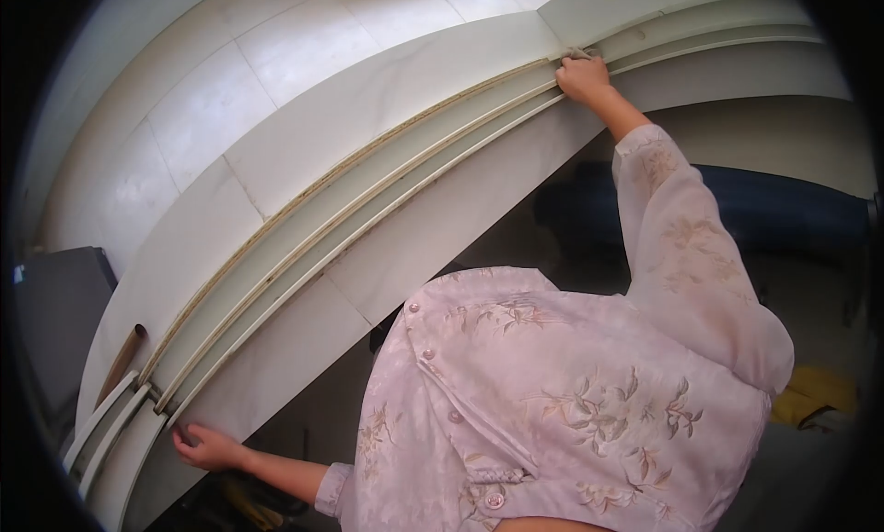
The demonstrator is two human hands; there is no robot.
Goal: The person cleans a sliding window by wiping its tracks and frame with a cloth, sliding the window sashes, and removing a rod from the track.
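My right hand (585, 78) is closed around a crumpled greyish cloth (578, 53), pressed on the sliding-window track (387, 180) toward its far right part. Only a little of the cloth shows past my fingers. Down at the lower left, my left hand (210, 447) rests at the marble sill (304, 325), near the edge of a white sliding frame (143, 458). Its fingers are slightly bent and apart, holding nothing. The track has several raised pale rails, with brownish dirt along the outer one.
A brown tube-like piece (122, 362) lies on the outer ledge (368, 95) at the left. Beyond is a tiled floor (212, 95) with a dark grey box-like object (69, 288). A dark blue rounded object (737, 210) and something yellow (815, 394) are at the right.
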